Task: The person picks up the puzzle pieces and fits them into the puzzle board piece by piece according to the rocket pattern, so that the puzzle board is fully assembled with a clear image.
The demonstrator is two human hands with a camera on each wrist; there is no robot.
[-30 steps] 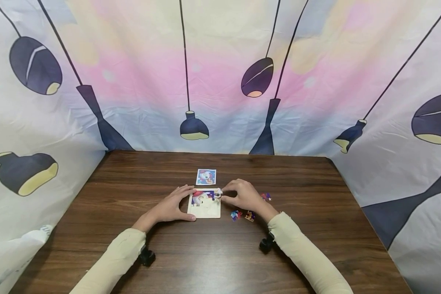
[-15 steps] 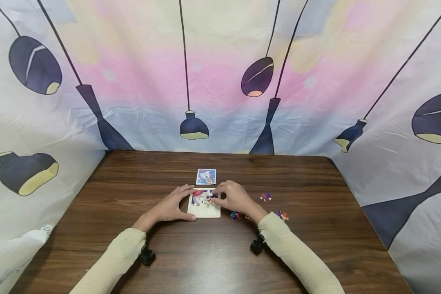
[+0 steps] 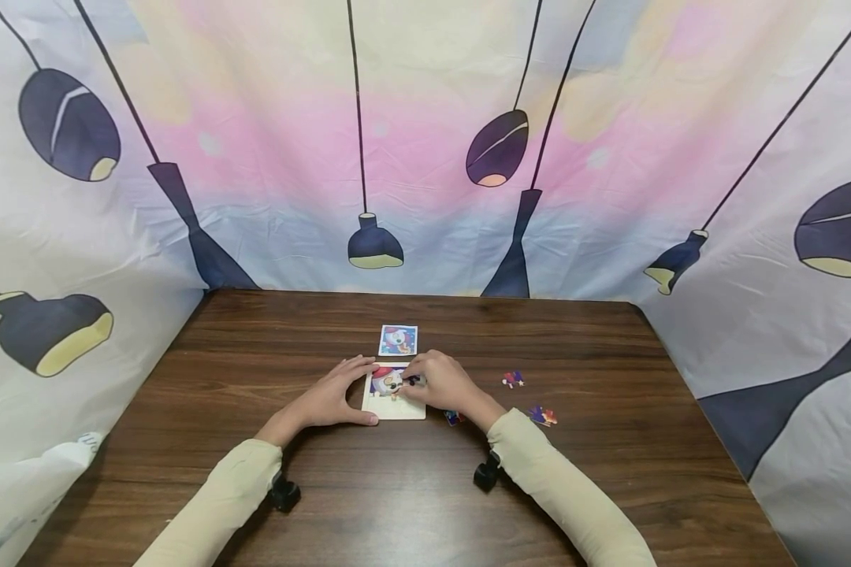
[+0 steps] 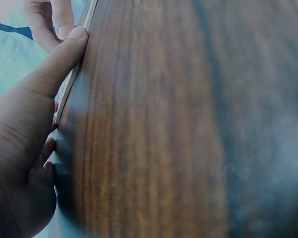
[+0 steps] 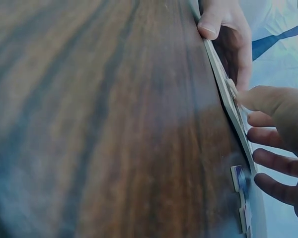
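A pale puzzle board (image 3: 397,409), partly filled with a cartoon picture, lies flat on the table. My left hand (image 3: 333,395) holds its left side, fingers at the upper corner and thumb at the lower one. In the left wrist view the thumb (image 4: 69,57) presses on the board's edge. Over the right part of the board, my right hand (image 3: 441,384) pinches a puzzle piece (image 5: 232,87) against the surface between thumb and forefinger. The other right fingers are spread. The fingertips hide part of the piece in the head view.
A small picture card (image 3: 398,340) lies just beyond the board. Loose puzzle pieces lie to the right: one cluster (image 3: 513,379) farther back, another (image 3: 543,416) nearer, and one (image 3: 453,417) partly under the right wrist. Printed fabric (image 3: 425,157) hangs behind the wooden table (image 3: 411,496).
My right hand has moved left with the puzzle piece, from the board's right edge to over its picture. The left hand has stayed in place on the board.
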